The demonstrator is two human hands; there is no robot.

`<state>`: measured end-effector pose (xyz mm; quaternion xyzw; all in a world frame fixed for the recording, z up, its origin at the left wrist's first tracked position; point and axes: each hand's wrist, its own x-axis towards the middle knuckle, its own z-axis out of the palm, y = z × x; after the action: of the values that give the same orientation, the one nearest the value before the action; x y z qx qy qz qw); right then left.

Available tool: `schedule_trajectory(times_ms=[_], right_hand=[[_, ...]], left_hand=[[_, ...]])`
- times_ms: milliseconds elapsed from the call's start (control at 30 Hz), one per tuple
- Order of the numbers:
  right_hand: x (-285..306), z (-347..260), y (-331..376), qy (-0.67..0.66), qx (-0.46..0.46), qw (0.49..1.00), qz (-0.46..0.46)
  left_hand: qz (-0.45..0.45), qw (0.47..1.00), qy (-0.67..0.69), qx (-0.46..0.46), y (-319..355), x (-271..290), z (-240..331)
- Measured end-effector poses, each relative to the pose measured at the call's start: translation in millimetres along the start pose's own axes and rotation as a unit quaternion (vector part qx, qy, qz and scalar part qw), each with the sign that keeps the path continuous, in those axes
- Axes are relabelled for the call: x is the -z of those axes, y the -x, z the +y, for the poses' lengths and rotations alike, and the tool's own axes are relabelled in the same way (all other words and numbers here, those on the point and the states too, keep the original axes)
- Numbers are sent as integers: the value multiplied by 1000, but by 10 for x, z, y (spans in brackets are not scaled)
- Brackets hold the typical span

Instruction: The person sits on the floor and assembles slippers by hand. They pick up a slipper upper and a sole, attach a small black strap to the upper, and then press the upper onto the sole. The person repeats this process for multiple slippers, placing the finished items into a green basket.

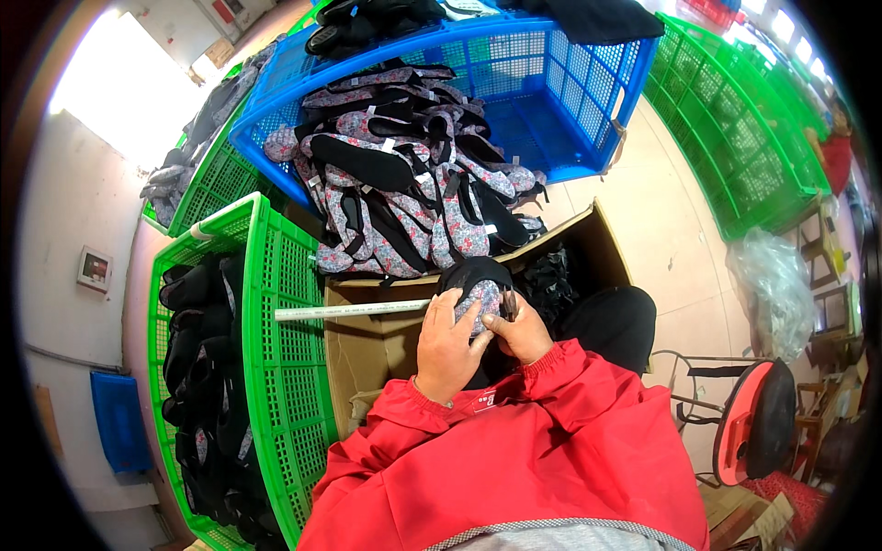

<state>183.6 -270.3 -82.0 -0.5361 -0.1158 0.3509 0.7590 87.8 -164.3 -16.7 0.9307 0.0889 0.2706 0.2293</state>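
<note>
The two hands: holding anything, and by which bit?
A floral-and-black fabric piece: the left hand holds its left edge, the right hand its lower right edge. The right also has a dark thing, too unclear to name.

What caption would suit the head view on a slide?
Left hand and right hand hold a floral-and-black padded piece near a blue crate of similar pieces.

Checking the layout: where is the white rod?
In the head view, the white rod lies left of centre, running from beside the left hand across part of the nearest green crate.
</note>
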Motion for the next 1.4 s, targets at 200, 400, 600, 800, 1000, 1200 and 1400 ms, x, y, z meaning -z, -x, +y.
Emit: schedule_trajectory(times_ms=[200,400,600,800,1000,1200,1400], right_hand=[[-5,-139,57,-13,-64,998,0],[19,-82,37,-35,-51,998,-7],[9,-105,40,-28,-48,998,-7],[96,-223,60,92,-36,995,-4],[148,-660,119,41,82,989,118],[365,-397,-121,283,77,953,83],[294,-161,-98,378,67,921,72]], left_hand=[[0,1000,-21,-2,2,10,27],[7,999,-33,-2,18,-25,24],[9,999,-36,3,27,-43,7],[14,1000,-5,12,23,-26,1],[18,1000,-9,13,23,-7,-16],[11,1000,-13,5,31,-42,-26],[22,999,-42,-7,21,-97,-47]])
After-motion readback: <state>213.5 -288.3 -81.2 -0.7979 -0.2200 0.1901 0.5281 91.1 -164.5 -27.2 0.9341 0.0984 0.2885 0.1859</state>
